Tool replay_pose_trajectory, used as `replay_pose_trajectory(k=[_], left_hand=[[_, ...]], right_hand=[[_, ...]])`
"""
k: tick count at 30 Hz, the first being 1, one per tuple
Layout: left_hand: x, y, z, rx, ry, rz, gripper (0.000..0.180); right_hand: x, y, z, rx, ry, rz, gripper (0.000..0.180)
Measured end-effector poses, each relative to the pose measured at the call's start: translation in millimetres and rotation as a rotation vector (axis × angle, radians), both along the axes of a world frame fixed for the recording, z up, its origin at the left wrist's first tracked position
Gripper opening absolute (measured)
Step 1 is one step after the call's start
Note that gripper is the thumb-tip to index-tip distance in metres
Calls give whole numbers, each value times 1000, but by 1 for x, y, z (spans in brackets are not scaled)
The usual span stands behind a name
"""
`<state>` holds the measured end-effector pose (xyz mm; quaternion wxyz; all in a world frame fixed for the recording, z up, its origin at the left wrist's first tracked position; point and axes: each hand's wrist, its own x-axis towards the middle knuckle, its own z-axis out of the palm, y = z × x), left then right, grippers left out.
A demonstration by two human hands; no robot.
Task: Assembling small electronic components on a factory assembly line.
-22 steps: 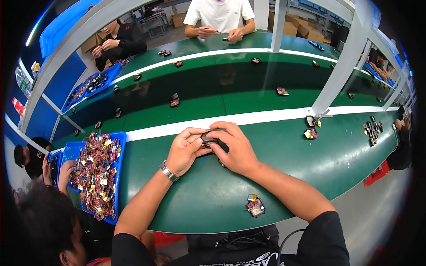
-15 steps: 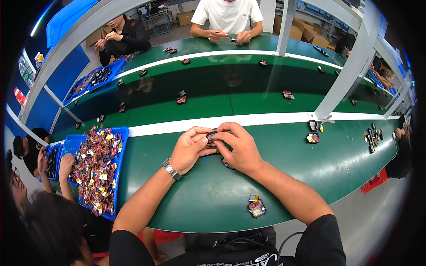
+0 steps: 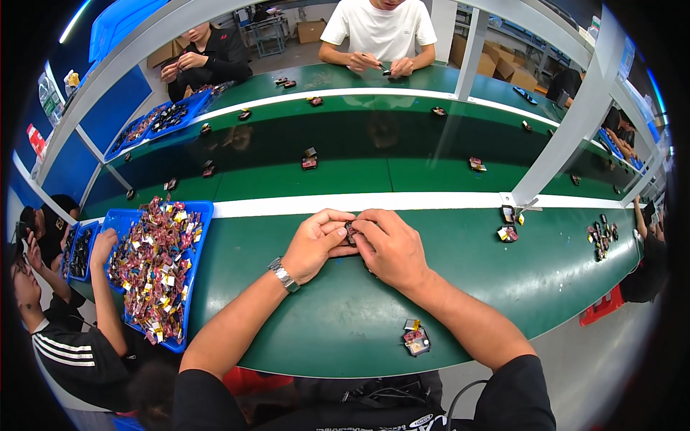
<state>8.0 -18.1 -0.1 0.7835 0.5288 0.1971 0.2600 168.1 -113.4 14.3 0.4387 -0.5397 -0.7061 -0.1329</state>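
Observation:
Over the green bench, my left hand point(image 3: 314, 248) and my right hand point(image 3: 394, 250) meet around a small dark casing with a reddish circuit board point(image 3: 351, 232). Both hands have their fingers closed on it, the left supporting it and the right pinching from the other side. My fingers cover most of the part, so its details are hidden. Closer to my body, right of centre, lies a similar opened device point(image 3: 415, 339) with a yellow and white piece at its top. To the left of my left hand is a blue tray point(image 3: 192, 280) heaped with small reddish circuit boards.
A white strip point(image 3: 287, 206) separates my bench from a green conveyor belt point(image 3: 345, 179) carrying scattered small devices. Metal posts point(image 3: 568, 122) rise at the right. More parts point(image 3: 602, 237) lie far right. Co-workers sit opposite and at my left, one reaching beside the tray.
The view has shifted slightly, so the scene sits a little lower. My fingers have closed further over the small casing. The co-worker at my left now appears more upright, with a hand above the tray.

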Motion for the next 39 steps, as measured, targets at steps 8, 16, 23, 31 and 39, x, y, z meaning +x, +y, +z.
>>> replay_pose_trajectory(k=[8, 16, 23, 31, 39], left_hand=[[3, -4, 0, 79, 31, 41, 19], [4, -4, -1, 76, 69, 98, 20], [1, -2, -1, 71, 55, 41, 25], [-1, -2, -1, 15, 24, -15, 31], [0, -3, 1, -16, 18, -20, 30]], right_hand=[[-5, 2, -4, 11, 28, 6, 13], [7, 4, -5, -172, 384, 110, 13], [7, 0, -2, -163, 199, 119, 12], [-5, -3, 2, -137, 142, 32, 10], [-5, 0, -6, -20, 59, -20, 18]])
